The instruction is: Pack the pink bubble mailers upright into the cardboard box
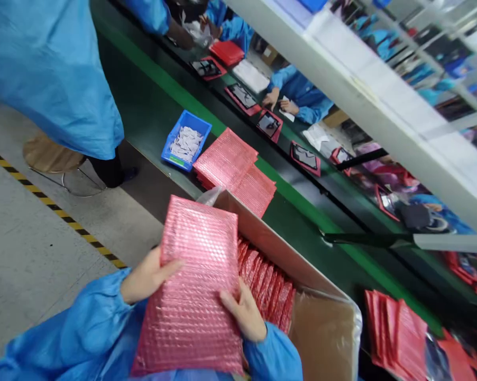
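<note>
A pink bubble-wrap pouch (199, 286) is held up in front of me, one hand on each side edge. My left hand (149, 275) grips its left edge, the thumb lying across the front. On the right edge my right hand (244, 309) closes with its thumb on the front; the fingers behind are mostly hidden. Just right of the pouch stands a cardboard box (326, 323) with a clear plastic liner. Several red bubble pouches (266, 286) stand upright in a row inside it.
Flat pink pouches (226, 159) lie stacked on the green workbench (302, 211), beside a blue tray (186, 140) of white slips. More red pouches (397, 333) lie at the right. Co-workers in blue sit across a line of devices (268, 124). A stool (52, 153) stands left.
</note>
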Tool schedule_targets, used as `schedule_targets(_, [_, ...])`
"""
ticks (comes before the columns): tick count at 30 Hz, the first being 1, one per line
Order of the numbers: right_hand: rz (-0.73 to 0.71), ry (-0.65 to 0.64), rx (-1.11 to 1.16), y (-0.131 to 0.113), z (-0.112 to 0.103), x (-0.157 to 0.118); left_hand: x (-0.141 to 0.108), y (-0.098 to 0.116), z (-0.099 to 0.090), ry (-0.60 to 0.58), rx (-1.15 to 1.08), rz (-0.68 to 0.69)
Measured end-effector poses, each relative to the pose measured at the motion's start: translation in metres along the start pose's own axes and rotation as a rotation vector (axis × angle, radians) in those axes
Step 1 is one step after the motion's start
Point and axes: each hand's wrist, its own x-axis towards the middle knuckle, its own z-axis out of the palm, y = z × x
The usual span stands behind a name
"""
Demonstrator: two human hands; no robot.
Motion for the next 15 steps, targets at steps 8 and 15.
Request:
schedule_targets(8, [0.038,0.567,-0.228,0.013,-0.052,-0.037,0.024,-0.039,0.023,0.217,0.949,0.553])
schedule_targets(15, [0.177,0.388,-0.611,0.028,-0.033,-0.019,0.03,-0.055,0.01,0.096,1.053,0.448])
